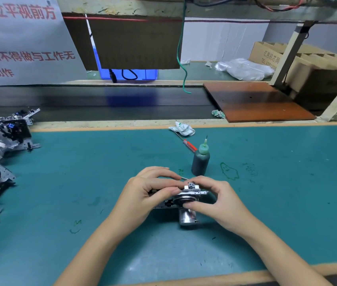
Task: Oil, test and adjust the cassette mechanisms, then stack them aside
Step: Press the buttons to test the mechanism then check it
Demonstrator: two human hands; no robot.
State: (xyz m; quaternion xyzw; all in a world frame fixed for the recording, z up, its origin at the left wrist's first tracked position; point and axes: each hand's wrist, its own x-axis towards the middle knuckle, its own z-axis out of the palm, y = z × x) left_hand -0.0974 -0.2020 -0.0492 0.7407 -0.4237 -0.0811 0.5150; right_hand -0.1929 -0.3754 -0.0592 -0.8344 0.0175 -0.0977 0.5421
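Both our hands, left hand (pixel 147 190) and right hand (pixel 215 200), grip the small silver metal cassette mechanism (pixel 184 200); a slipping thumb could bend its levers.

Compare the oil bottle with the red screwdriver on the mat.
The oil bottle stands upright; the red screwdriver lies flat. The bottle is dark and fat with a green nozzle; the screwdriver is thin, with a clear red handle. Both sit untouched on the green mat, beyond the hands.

Metal cassette mechanism (pixel 186 198), motor downward
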